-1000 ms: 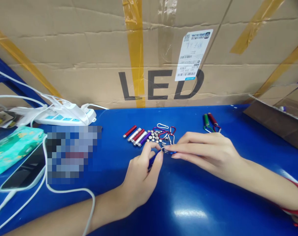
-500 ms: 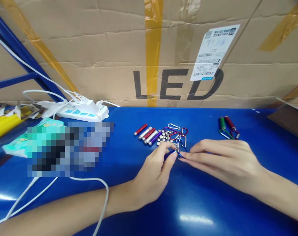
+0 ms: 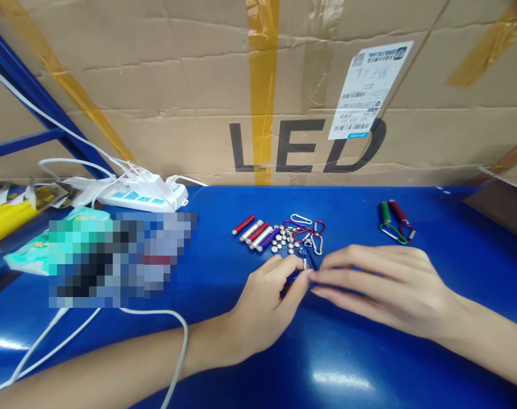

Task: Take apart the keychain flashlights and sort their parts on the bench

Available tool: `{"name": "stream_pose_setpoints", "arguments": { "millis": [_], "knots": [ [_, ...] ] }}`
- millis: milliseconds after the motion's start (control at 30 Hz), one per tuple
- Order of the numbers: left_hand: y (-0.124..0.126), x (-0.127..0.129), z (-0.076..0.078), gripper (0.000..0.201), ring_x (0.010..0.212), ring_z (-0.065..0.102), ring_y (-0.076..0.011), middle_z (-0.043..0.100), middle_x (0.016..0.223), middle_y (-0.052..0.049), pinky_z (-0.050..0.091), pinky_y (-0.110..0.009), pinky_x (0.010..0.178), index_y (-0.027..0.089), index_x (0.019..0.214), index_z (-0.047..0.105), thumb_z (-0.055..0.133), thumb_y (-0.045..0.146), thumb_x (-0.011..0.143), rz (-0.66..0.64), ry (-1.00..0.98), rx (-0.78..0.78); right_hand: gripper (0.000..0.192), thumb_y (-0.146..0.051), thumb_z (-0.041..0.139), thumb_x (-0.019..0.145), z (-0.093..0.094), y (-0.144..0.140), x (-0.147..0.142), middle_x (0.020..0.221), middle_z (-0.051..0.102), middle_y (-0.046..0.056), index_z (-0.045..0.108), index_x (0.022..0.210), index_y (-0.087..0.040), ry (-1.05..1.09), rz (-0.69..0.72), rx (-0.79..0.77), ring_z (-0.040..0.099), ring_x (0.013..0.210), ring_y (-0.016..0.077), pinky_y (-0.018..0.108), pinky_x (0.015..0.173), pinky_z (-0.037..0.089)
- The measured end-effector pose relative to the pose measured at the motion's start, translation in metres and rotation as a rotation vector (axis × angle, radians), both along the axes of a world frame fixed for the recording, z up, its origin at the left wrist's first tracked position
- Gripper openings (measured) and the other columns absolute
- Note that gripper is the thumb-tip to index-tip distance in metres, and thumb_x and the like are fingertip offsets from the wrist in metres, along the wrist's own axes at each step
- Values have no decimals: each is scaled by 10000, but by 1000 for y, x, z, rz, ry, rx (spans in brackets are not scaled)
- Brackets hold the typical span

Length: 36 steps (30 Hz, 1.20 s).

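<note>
My left hand (image 3: 265, 307) pinches a small blue flashlight (image 3: 291, 276), most of it hidden by the fingers. A blue carabiner (image 3: 312, 259) sticks up at the flashlight's end, between the two hands. From the other side, the closed fingertips of my right hand (image 3: 382, 284) meet it there; their exact grip is partly hidden. Just beyond lie several button cells (image 3: 279, 237), with loose carabiners beside them, among them a silver carabiner (image 3: 317, 245) and a red carabiner (image 3: 319, 228). Left of the cells, several small flashlights (image 3: 257, 233) in red, silver and purple lie in a slanted row.
A green flashlight (image 3: 385, 212) and a red flashlight (image 3: 398, 212), each with a carabiner, lie at the right. A white power strip (image 3: 143, 199), cables and a teal packet (image 3: 83, 218) occupy the left. A large cardboard box (image 3: 190, 102) walls off the back of the blue table (image 3: 347, 352).
My right fingertips have shifted slightly left and closer to my left thumb. The blue carabiner now stands more upright between the hands. The other things lie as before.
</note>
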<state>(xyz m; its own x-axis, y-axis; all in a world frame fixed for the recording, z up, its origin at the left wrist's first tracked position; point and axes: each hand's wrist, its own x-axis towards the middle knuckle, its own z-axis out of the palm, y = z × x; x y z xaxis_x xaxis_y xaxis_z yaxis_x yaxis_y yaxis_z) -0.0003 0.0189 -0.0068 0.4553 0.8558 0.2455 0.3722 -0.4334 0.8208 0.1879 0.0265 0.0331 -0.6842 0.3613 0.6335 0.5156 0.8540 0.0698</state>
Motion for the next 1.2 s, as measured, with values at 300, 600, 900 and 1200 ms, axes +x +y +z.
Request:
{"name": "stream_pose_setpoints", "arguments": {
  "millis": [300, 600, 900, 1200],
  "knots": [
    [-5, 1, -8, 260, 652, 441, -155, 533, 697, -8, 352, -270, 600, 154, 793, 525, 358, 259, 962, -57, 239, 388, 178, -261, 518, 889, -9, 0, -1, 856, 643, 36, 633, 980, -161, 63, -21, -401, 627, 732, 119, 204, 613, 496],
    [-4, 0, -4, 116, 829, 542, -160, 594, 885, 11, 388, -263, 698, 207, 998, 523, 463, 278, 929, 58, 141, 117, 100, -225, 588, 842, -1, 4, -3, 751, 636, 26, 671, 827, -172, 253, -55, -602, 585, 630, 100, 188, 537, 468],
    [-3, -2, 0, 135, 747, 513, -131, 558, 871, 17, 383, -237, 703, 218, 1006, 461, 415, 297, 907, 126, -115, -169, 54, -147, 641, 790, 2, 12, 1, 782, 661, 23, 684, 788, -179, 350, 21, -504, 619, 721, 112, 197, 646, 514],
    [2, -1, 1, 279, 632, 392, -121, 425, 675, 17, 310, -241, 599, 164, 729, 460, 336, 324, 920, 127, -110, -210, 123, -102, 579, 830, -9, 13, 7, 939, 695, 40, 679, 870, -162, 201, 93, -397, 652, 874, 124, 197, 799, 519]
  ]
}}
